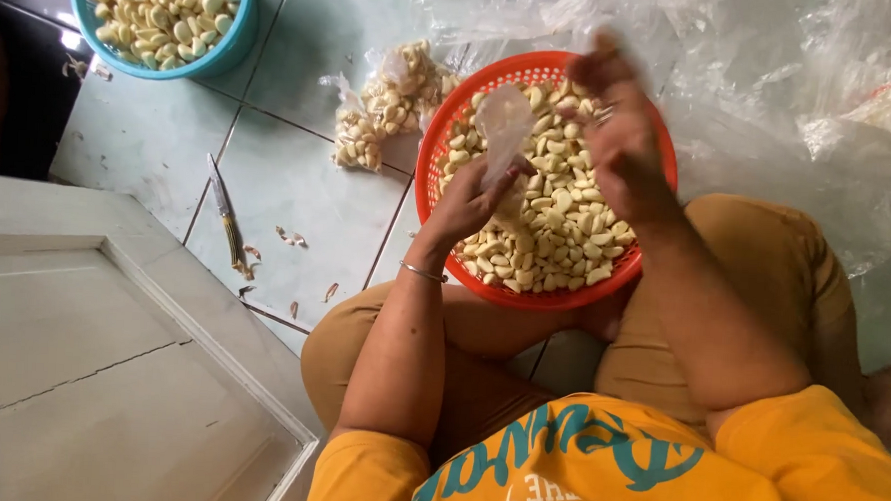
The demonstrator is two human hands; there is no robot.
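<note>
A round red mesh basket (434, 170) full of peeled garlic cloves (567, 226) rests between my knees on the tiled floor. My left hand (468, 201) is over the basket's left side, pinching a small clear plastic bag (504, 123) that stands up above the cloves. My right hand (621, 138) hovers blurred over the basket's upper right, fingers curled, with a ring on one finger. Whether it holds cloves I cannot tell.
A blue bowl (229, 46) of peeled garlic sits at the top left. Two filled clear bags of garlic (382, 107) lie left of the basket. A small knife (224, 216) and garlic skins lie on the tiles. Loose clear plastic sheeting (803, 86) covers the floor at the right.
</note>
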